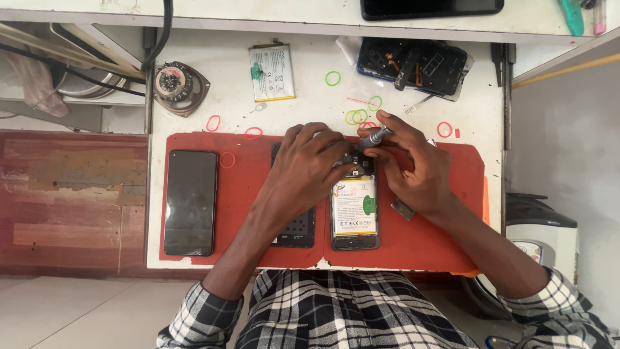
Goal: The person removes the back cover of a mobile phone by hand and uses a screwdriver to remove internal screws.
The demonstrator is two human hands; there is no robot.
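Observation:
An opened phone [354, 213] with its battery exposed lies on the red mat [248, 194]. My left hand [309, 169] rests on the phone's top end and steadies it, partly covering a black back cover [298, 227] beside it. My right hand [413, 165] holds a small grey screwdriver [374, 136], its tip pointing down into the top of the phone. A whole black phone [190, 201] lies screen up at the mat's left end.
A loose battery [272, 72], a small round speaker [174, 84] and another dismantled phone [413, 64] lie on the white table [226, 64] behind the mat. Coloured rubber bands [332, 79] are scattered about. A dark screen [431, 8] lies on the shelf above.

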